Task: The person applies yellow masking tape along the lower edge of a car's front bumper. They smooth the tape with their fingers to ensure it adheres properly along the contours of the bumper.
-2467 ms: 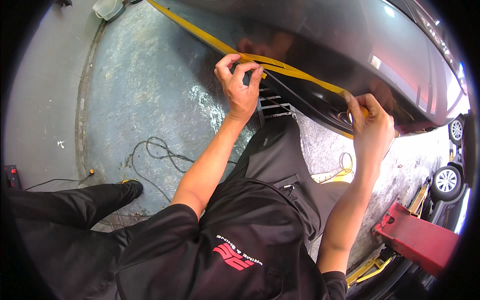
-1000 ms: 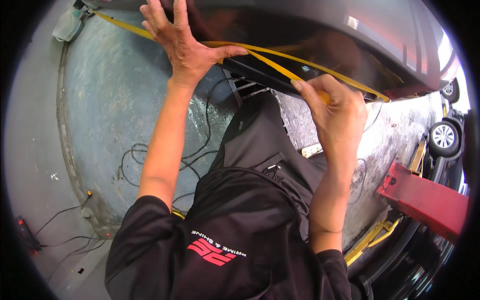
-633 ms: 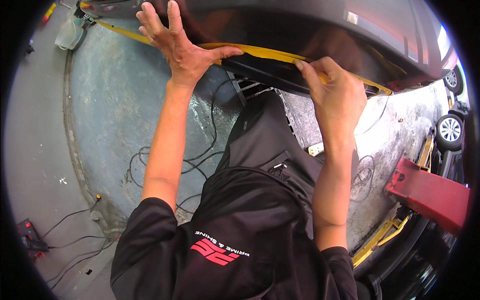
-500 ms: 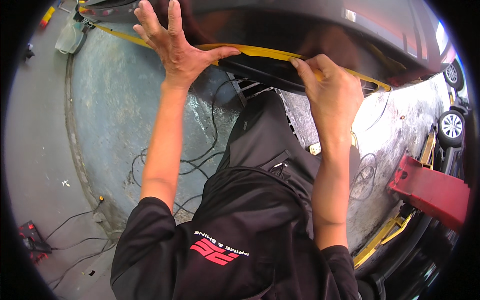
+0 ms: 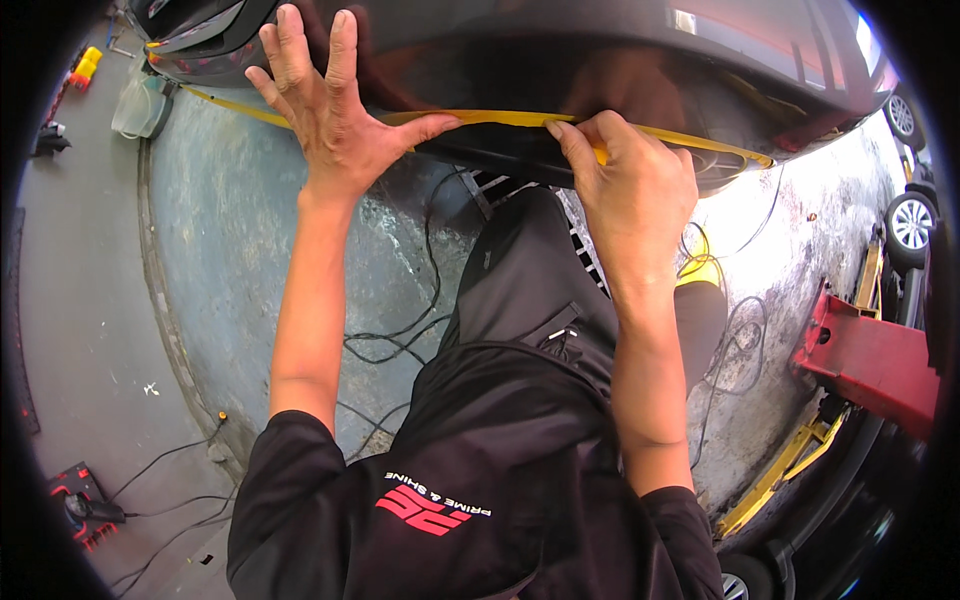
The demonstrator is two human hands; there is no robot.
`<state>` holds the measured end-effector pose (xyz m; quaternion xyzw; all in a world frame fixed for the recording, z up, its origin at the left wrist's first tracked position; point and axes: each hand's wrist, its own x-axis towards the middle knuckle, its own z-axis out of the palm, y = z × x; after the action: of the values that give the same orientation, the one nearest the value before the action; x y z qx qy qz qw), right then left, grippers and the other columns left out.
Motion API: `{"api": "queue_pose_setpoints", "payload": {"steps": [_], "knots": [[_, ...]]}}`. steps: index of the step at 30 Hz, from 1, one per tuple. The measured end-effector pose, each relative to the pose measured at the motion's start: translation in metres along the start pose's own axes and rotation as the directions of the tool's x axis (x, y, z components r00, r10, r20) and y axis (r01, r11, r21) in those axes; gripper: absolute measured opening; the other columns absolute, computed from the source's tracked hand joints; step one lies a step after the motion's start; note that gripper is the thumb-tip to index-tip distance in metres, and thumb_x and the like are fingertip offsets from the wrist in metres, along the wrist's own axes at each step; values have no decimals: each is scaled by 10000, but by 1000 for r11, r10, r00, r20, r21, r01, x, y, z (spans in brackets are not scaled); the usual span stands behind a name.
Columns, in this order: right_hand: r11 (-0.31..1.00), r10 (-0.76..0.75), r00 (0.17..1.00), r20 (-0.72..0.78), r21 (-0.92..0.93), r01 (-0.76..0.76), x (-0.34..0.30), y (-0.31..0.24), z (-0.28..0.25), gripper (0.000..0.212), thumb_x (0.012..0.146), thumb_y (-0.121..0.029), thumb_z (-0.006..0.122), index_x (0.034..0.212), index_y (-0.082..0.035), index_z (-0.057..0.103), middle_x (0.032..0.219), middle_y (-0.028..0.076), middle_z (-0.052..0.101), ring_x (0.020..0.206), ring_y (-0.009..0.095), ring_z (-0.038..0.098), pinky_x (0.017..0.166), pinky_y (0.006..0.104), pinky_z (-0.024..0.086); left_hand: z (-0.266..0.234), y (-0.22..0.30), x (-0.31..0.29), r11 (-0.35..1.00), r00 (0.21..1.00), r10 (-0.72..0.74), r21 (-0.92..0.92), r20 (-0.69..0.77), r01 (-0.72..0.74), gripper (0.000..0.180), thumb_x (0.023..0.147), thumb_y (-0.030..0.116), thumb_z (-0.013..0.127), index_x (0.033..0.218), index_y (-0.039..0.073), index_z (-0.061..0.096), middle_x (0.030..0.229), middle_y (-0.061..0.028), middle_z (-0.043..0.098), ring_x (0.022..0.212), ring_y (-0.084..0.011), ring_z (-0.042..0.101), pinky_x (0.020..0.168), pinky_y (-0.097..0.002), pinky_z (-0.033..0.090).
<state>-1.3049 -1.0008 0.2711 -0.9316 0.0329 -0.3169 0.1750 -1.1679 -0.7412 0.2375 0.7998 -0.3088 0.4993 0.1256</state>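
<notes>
A strip of yellow masking tape (image 5: 505,118) runs along the lower edge of a dark, glossy car bumper (image 5: 480,60). Spread fingers of my left hand (image 5: 335,135) rest against the bumper, while its outstretched thumb presses on the tape. To the right, my right hand (image 5: 640,195) pinches the tape between thumb and fingers, a short gap from the left thumb. A bit of yellow shows beneath its curled fingers. Past that hand the strip continues to the bumper's right corner. A black lower trim (image 5: 500,150) lies just under the tape.
Black cables (image 5: 435,270) trail over the floor beneath me, near a drain grate (image 5: 490,185). At the right are a red lift arm (image 5: 865,360), a yellow metal bar (image 5: 785,475) and a car wheel (image 5: 911,221). A clear plastic bin (image 5: 140,105) stands at the upper left.
My right hand has shifted left along the tape, slightly closer to my left thumb. My left hand keeps its spread pose on the bumper. The whole view has moved a little.
</notes>
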Motion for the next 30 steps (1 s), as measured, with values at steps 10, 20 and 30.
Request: {"api": "queue_pose_setpoints", "payload": {"steps": [10, 20, 30], "knots": [[1000, -6, 1000, 1, 12, 6, 1, -1, 1, 262, 974, -331, 807, 848, -115, 729, 759, 61, 744, 730, 293, 725, 717, 455, 463, 34, 70, 16, 1000, 996, -19, 15, -82, 20, 1408, 674, 922, 809, 1764, 202, 285, 1817, -237, 191, 1698, -476, 84, 1278, -733, -139], [998, 43, 999, -24, 36, -42, -21, -1, 12, 147, 1013, -257, 764, 964, -119, 759, 835, 43, 767, 689, 291, 701, 694, 416, 478, 17, 85, 19, 988, 992, -124, -91, 28, 127, 1408, 632, 754, 953, 1765, 262, 276, 1850, -169, 137, 1711, -447, 42, 1280, -761, -87], [997, 79, 992, -95, 26, -77, -13, 3, 21, 168, 998, -243, 750, 898, -117, 702, 805, 78, 754, 700, 336, 723, 662, 453, 501, 25, 86, 24, 990, 990, -139, -31, -26, 138, 1388, 623, 837, 907, 1730, 258, 301, 1844, -165, 157, 1705, -450, 75, 1254, -803, -83]]}}
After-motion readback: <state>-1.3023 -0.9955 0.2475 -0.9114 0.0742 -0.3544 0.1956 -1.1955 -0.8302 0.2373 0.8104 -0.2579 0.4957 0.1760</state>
